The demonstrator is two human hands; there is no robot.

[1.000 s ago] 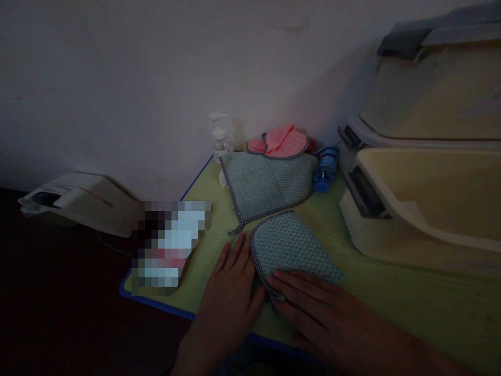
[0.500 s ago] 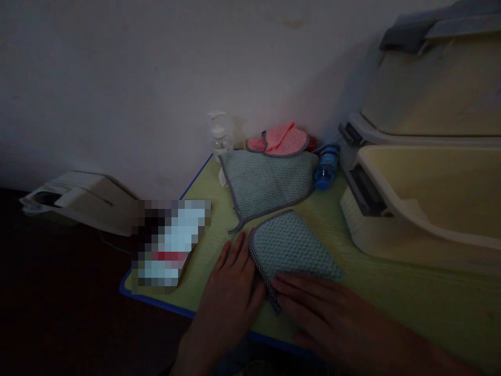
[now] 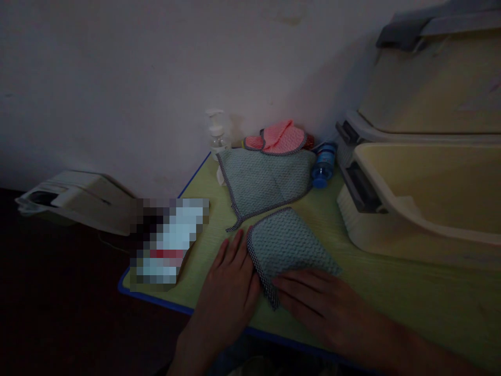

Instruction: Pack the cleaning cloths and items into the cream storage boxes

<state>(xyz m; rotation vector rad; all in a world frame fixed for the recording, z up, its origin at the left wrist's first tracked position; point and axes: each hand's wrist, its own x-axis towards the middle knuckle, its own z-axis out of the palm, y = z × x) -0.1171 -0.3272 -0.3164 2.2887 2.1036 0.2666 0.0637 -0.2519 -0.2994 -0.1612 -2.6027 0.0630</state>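
Observation:
A folded blue-grey cleaning cloth (image 3: 291, 243) with a checked dark edge lies near the front of the table. My left hand (image 3: 230, 287) rests flat along its left edge, fingers stretched out. Across the cloth's lower right part lies my right hand (image 3: 317, 303), its fingers straight and touching the fabric. Just behind is a larger blue-grey cloth (image 3: 270, 180), spread out, with a hanging loop at its near left corner. A pink cloth (image 3: 285, 138) sits folded at the back, partly over the larger one.
On the right stands a cream storage bin (image 3: 368, 235), with another bin or lid (image 3: 422, 94) behind. A blue-capped bottle (image 3: 324, 164) lies beside the cloths. A clear pump bottle (image 3: 217, 136) stands by the wall. A blurred-out packet (image 3: 172, 240) lies left, near the blue table edge (image 3: 156, 303).
The view has shifted slightly. My right hand has slid a little over the folded cloth; my left hand stays by its left edge.

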